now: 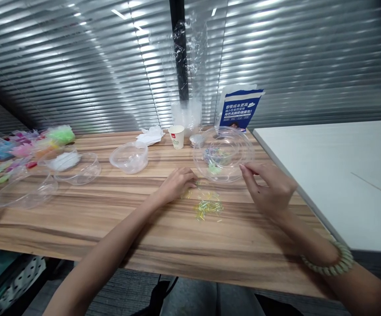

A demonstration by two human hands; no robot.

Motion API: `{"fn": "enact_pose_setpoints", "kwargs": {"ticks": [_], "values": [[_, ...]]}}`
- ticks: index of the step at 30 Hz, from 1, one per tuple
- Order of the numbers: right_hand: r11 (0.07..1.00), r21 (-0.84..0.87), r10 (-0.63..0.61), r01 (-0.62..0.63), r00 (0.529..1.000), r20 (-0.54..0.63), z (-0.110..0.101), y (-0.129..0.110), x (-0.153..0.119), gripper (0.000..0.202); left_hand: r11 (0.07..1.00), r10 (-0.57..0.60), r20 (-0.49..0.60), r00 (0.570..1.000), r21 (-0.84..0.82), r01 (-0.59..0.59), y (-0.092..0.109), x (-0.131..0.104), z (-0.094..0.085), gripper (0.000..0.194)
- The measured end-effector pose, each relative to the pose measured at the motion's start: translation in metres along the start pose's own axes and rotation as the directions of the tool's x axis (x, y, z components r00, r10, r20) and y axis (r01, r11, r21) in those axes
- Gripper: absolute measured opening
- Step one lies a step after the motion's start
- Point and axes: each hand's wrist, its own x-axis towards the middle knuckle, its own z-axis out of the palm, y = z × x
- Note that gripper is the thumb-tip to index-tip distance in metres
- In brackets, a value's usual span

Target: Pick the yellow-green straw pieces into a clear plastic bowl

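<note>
Pinched R hand point(271, 188) nr 1 clear bowl point(241, 147).

Back from the fingers point(248, 177) of the right hand point(272, 188), I am seeing a bracelet point(335, 267) circling the bare forearm point(304, 232), its thick, rounded, pale green beads sitting close together. Behind the left hand's point(179, 182) fingers, the other forearm point(111, 252) is also showing bare. Nearer than both sets of fingers, the person is wearing plain grey trousers point(190, 298).

left hand point(177, 184) palm down, fingers point(188, 176) curled, right hand point(270, 188) pinched together
</note>
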Motion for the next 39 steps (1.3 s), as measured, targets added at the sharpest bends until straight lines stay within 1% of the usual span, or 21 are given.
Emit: {"fn": "enact_pose_setpoints", "kwargs": {"ticks": [7,14,20,26,32,39], "values": [[1.000,0.005,0.003,-0.003,1.000,0.007,0.001,-0.001,-0.002,0.008,0.998,0.007,-0.035,0.999,-0.060,-0.009,0.001,-0.001,0.003,0.010],[1.000,0.003,0.000,0.000,1.000,0.018,-0.001,-0.002,-0.001,0.007,0.994,-0.014,-0.036,0.999,-0.109,0.010,-0.007,0.001,0.008,0.005],[1.000,0.011,-0.011,0.011,1.000,0.020,0.000,-0.003,-0.001,0.007,0.995,-0.037,-0.040,0.999,-0.099,0.033,-0.010,0.001,0.005,0.006],[1.000,0.007,-0.009,0.009,1.000,0.023,0.000,-0.003,0.000,0.005,0.986,0.005,-0.046,0.999,-0.168,-0.012,-0.008,0.002,0.005,0.005],[1.000,-0.006,-0.017,0.017,0.999,0.031,0.000,-0.004,0.000,0.005,0.990,0.021,-0.045,0.999,-0.138,-0.027,0.001,0.002,0.004,0.010],[0.999,-0.018,0.028,-0.027,0.997,0.068,0.000,-0.004,-0.001,0.005,0.995,0.034,-0.049,0.998,-0.090,-0.039,-0.002,0.003,0.007,0.011]]}}
